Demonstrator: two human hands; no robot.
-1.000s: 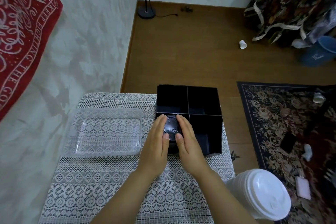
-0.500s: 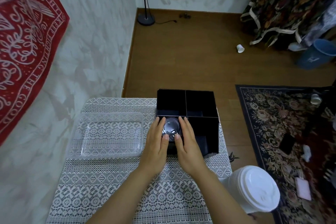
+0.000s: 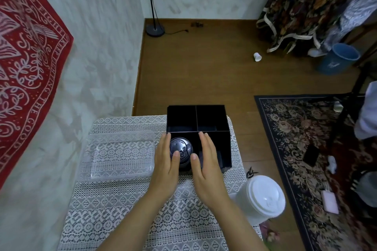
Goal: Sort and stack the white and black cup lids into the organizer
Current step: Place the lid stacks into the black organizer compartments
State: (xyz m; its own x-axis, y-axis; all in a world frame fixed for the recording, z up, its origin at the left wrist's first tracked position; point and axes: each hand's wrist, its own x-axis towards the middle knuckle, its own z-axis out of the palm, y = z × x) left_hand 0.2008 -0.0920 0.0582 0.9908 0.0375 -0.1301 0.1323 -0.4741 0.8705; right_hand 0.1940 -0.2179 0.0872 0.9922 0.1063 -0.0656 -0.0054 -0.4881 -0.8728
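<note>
A black four-compartment organizer stands at the table's far edge. A stack of black lids sits in its near-left compartment. My left hand lies flat against the stack's left side, fingers straight, thumb on the top lid. To the stack's right, my right hand hovers over the near compartments with straight fingers, a small gap from the lids. A stack of white lids stands at the table's right edge, beside my right wrist.
A clear plastic tray lies on the lace tablecloth left of the organizer. Beyond the table are a wooden floor, a lamp base, a patterned rug and a blue bucket.
My right hand has come away from the black lid stack and shifted right. My left hand stays against the stack. The camera has tilted up a little.
</note>
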